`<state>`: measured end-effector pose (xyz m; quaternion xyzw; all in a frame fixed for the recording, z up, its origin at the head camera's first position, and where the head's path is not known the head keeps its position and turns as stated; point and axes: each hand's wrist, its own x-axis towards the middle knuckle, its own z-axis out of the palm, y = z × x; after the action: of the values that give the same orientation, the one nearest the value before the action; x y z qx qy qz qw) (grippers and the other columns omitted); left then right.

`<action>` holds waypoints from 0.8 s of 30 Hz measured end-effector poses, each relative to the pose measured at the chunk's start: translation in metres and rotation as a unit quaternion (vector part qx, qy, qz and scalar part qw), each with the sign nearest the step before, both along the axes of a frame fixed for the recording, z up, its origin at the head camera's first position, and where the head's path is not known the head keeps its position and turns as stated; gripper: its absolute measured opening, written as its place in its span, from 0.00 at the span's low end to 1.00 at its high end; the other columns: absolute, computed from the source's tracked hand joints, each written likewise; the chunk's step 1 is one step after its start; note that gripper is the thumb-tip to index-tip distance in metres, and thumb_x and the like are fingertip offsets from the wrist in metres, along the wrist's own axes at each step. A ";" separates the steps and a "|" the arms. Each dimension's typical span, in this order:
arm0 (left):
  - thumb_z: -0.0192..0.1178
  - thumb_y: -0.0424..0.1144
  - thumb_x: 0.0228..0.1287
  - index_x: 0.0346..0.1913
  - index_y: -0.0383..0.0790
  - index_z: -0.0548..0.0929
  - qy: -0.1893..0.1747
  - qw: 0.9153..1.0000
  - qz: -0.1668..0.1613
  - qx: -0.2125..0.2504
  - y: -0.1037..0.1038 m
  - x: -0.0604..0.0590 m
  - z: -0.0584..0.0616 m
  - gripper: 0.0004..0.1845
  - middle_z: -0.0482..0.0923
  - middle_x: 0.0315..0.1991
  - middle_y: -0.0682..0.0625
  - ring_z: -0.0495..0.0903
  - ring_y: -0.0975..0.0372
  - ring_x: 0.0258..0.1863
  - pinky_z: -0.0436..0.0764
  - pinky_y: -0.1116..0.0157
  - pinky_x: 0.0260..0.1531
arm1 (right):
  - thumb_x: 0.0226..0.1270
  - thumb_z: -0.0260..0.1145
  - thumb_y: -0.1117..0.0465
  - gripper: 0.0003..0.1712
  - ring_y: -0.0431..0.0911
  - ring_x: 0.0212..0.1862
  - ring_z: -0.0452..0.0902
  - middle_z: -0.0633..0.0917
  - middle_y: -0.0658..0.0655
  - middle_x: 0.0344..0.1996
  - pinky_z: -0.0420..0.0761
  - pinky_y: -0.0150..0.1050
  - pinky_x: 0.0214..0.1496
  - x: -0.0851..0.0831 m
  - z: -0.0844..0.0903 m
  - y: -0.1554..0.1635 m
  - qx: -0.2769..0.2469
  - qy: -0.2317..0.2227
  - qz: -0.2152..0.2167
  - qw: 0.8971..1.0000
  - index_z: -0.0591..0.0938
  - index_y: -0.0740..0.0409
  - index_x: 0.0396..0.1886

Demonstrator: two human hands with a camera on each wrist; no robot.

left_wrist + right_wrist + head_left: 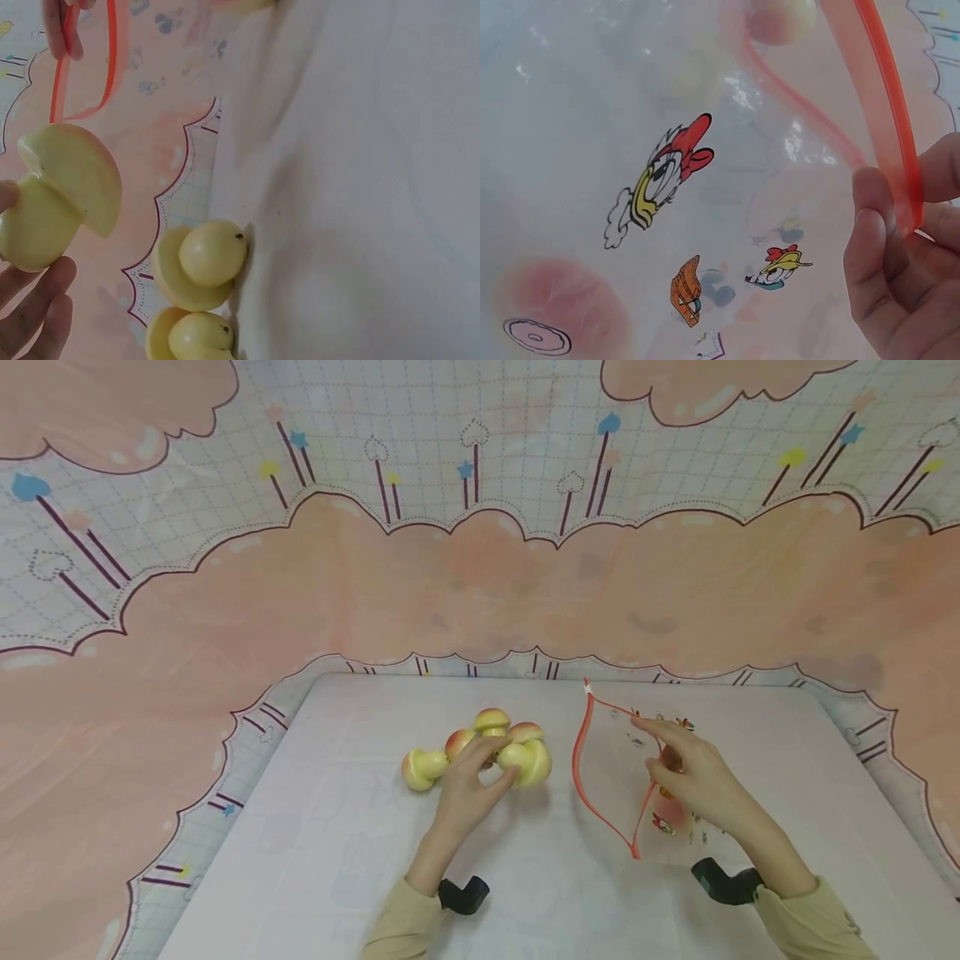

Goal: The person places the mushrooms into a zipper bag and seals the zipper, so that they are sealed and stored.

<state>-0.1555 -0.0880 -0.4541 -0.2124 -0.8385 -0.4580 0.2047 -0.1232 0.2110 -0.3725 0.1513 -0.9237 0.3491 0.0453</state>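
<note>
My left hand (468,781) pinches a yellow toy mushroom (534,763) between thumb and fingers, raised over the white table. In the left wrist view this mushroom (82,176) shows its pale underside and thick stem. My right hand (701,777) grips the edge of a clear plastic zip bag (611,768) printed with cartoon ducks. The bag's red zip edge (892,97) runs between the fingers in the right wrist view, and its mouth gapes toward the left hand. A reddish round thing (562,300) shows through the plastic, partly blurred.
Several more toy mushrooms with yellow and red caps lie around and behind the left hand, among them one on its side (423,768) and one at the back (492,720). Patterned cloth (480,577) hangs behind the white table (315,860).
</note>
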 end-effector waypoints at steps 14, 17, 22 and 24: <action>0.69 0.38 0.56 0.53 0.39 0.82 0.027 0.998 -0.049 0.020 0.019 -0.002 0.012 0.20 0.83 0.48 0.48 0.80 0.60 0.39 0.82 0.68 0.40 | 0.61 0.62 0.70 0.31 0.36 0.26 0.69 0.79 0.62 0.42 0.72 0.29 0.27 -0.002 0.001 -0.001 0.013 -0.012 0.012 1.000 0.71 0.59 0.66; 0.69 0.38 0.56 0.53 0.38 0.82 0.022 0.998 -0.061 0.027 0.023 -0.002 0.013 0.20 0.83 0.50 0.48 0.79 0.61 0.39 0.82 0.69 0.40 | 0.60 0.62 0.70 0.31 0.36 0.25 0.68 0.78 0.58 0.35 0.73 0.29 0.25 -0.002 0.000 -0.002 0.013 -0.013 0.013 1.000 0.71 0.59 0.66; 0.69 0.36 0.56 0.52 0.37 0.81 0.034 0.996 -0.070 0.035 0.029 -0.002 0.014 0.20 0.82 0.50 0.47 0.80 0.60 0.39 0.83 0.67 0.39 | 0.60 0.62 0.71 0.32 0.36 0.25 0.68 0.75 0.53 0.30 0.73 0.30 0.24 -0.002 -0.002 -0.002 0.018 -0.010 0.016 1.000 0.71 0.59 0.66; 0.68 0.36 0.56 0.52 0.37 0.81 0.034 0.996 -0.074 0.037 0.032 -0.002 0.014 0.20 0.82 0.50 0.46 0.80 0.60 0.40 0.83 0.65 0.38 | 0.60 0.62 0.70 0.32 0.36 0.25 0.68 0.75 0.53 0.30 0.72 0.30 0.25 -0.002 -0.002 -0.002 0.018 -0.011 0.016 1.000 0.71 0.58 0.66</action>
<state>-0.1579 -0.0563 -0.4399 -0.2816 -0.7954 -0.4952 0.2069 -0.1251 0.2088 -0.3745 0.1633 -0.9278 0.3344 0.0269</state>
